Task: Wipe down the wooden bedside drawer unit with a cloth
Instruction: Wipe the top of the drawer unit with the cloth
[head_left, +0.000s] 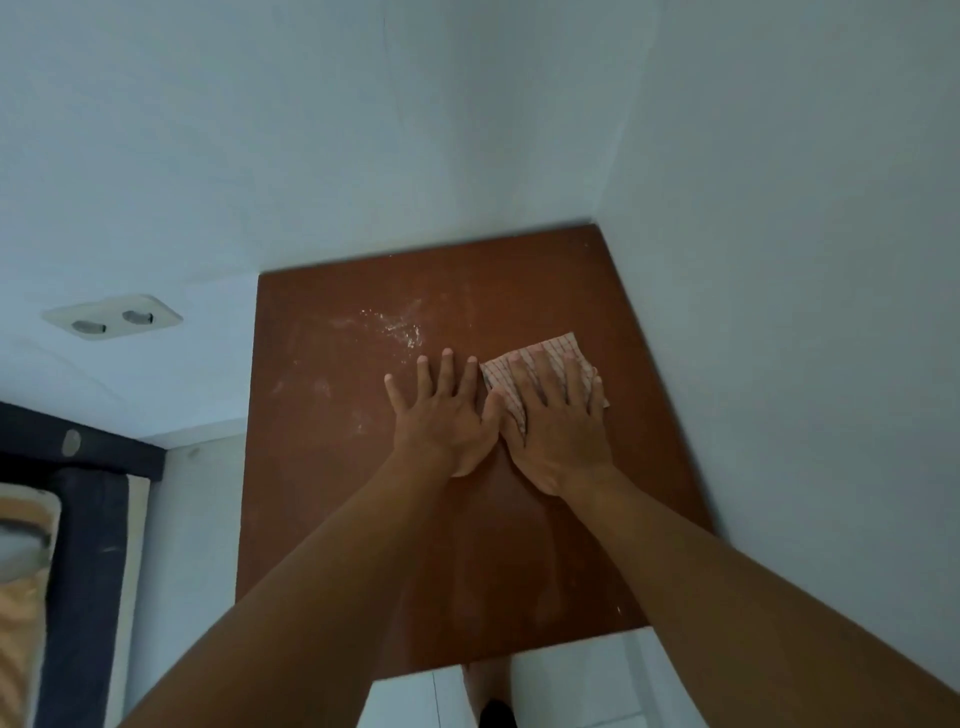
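The reddish-brown wooden top of the drawer unit fills the middle of the head view, tucked into a wall corner. White dust and smears lie on its far left part. A folded checked cloth lies flat on the top at the right. My right hand presses flat on the cloth with fingers spread. My left hand rests flat on the bare wood just left of it, fingers apart, thumb touching the right hand. The unit's drawers are hidden below the top.
Pale walls meet in a corner behind and to the right of the unit. A double wall socket sits on the left wall. A bed with a dark frame stands at the lower left. White floor tiles show below the front edge.
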